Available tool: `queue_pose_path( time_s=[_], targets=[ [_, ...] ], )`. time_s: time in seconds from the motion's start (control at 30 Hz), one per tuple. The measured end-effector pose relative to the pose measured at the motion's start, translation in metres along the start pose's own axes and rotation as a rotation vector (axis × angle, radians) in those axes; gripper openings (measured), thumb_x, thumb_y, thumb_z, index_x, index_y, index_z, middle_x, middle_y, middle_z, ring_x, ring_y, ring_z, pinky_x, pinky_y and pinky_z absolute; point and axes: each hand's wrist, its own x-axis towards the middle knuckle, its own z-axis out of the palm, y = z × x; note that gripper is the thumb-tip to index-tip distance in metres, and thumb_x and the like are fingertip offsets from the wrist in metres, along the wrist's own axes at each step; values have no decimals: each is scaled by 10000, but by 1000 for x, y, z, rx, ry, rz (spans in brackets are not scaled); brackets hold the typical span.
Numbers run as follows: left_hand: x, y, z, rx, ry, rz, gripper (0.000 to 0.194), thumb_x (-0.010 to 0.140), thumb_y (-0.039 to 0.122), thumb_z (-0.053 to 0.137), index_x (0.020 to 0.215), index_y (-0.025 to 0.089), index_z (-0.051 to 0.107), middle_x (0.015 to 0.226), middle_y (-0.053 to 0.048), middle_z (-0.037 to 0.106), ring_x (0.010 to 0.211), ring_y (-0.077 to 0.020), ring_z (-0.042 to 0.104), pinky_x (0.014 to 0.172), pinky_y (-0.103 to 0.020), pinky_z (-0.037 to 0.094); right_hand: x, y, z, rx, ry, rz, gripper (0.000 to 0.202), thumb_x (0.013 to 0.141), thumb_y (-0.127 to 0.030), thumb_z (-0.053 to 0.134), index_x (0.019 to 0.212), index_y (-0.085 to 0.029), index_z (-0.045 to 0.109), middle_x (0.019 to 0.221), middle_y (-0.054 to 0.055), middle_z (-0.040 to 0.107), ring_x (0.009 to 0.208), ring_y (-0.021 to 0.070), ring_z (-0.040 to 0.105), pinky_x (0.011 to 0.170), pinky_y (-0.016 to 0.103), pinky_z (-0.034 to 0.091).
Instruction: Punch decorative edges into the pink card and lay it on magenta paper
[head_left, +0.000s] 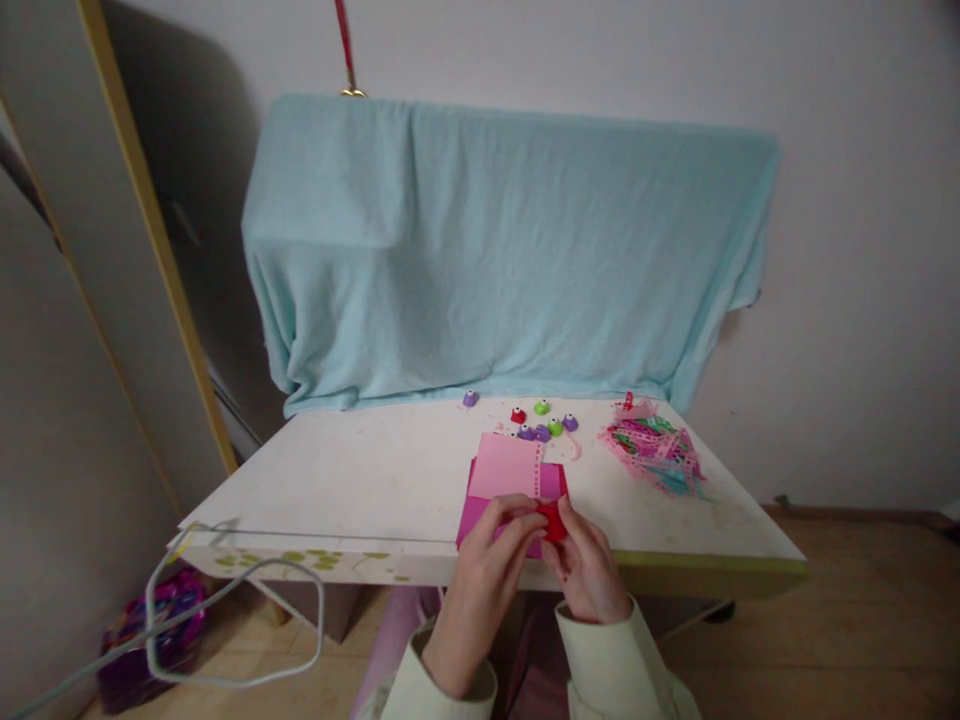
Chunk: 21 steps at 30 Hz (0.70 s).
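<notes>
My left hand (491, 550) and my right hand (589, 560) meet at the table's front edge. Between them is a small red object (553, 521), partly covered by the fingers, so I cannot make out its kind. Both hands are closed on it. Just beyond and under them lies a stack of magenta sheets (474, 515). A light pink sheet (506, 462) rests on top, with a row of small punched holes along its right side. Several small rounded punches (555, 427) in purple, green and red, with white tops, stand behind the paper.
A tangled heap of punched paper strips (656, 450) lies at the table's right. A light blue cloth (510, 250) drapes over something along the back. A pale cable (322, 620) loops off the white table (337, 480) at front left, above a purple package (150, 640) on the floor.
</notes>
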Motion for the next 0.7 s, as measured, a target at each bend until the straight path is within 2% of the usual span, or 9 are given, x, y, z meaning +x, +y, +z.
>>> queue_pose_path(
  time_s=[0.13, 0.4, 0.57, 0.7],
  targets=[
    [1, 0, -2, 31, -48, -42, 255, 922, 65, 449, 1080, 216, 580, 1081, -56, 541, 1015, -160, 536, 884, -271, 451, -1, 2, -1, -69, 12, 21, 311, 862, -428, 617, 815, -123, 662, 503, -26, 487, 384, 48, 360, 357, 186, 168],
    [2, 1, -5, 91, -129, -112, 236, 949, 99, 407, 1111, 219, 531, 1130, -58, 513, 1017, -156, 531, 887, -286, 445, -3, 2, -1, -190, 17, 11, 303, 870, -436, 601, 794, -143, 621, 497, -29, 495, 404, 58, 358, 384, 198, 184],
    [1, -1, -8, 165, -151, -68, 196, 961, 130, 385, 1086, 202, 518, 1130, -77, 526, 1007, -170, 547, 874, -301, 464, -5, 0, 0, -238, 28, 8, 331, 860, -461, 603, 888, -133, 634, 489, -35, 486, 407, 64, 360, 387, 197, 191],
    [1, -5, -10, 243, -158, 12, 170, 949, 160, 439, 1093, 203, 519, 1108, -72, 560, 990, -174, 573, 862, -300, 482, -5, 1, -2, -296, 17, 2, 320, 870, -447, 595, 914, -133, 637, 509, -32, 485, 422, 66, 361, 395, 200, 203]
  ],
)
